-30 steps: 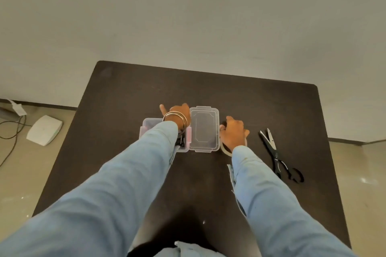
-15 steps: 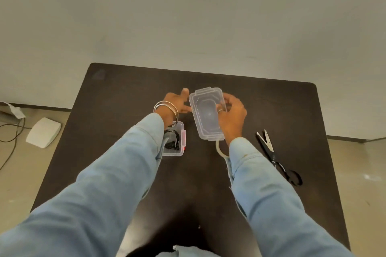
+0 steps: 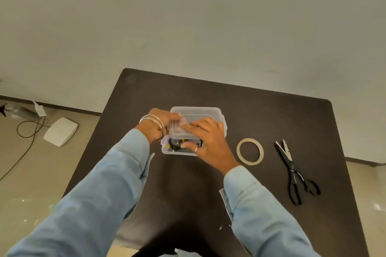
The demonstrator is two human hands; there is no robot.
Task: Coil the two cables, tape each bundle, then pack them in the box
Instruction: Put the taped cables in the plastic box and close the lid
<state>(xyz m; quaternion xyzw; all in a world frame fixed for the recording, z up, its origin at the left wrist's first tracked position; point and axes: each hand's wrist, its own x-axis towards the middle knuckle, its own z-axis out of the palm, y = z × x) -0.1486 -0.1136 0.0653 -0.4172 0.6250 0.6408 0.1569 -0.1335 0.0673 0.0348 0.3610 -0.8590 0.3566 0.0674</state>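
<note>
Head view: both hands, left (image 3: 159, 126) and right (image 3: 205, 142), grip lid (image 3: 199, 113) over box (image 3: 167, 150) holding cables (image 3: 175, 145).

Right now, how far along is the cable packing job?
Nearly finished. Done: black cables already lie inside the clear box, and the tape roll and scissors sit aside on the table. In hand: the left hand and right hand hold the lid over the box, not yet seated. Left: press it shut. The bundles' taping is not visible.
</note>
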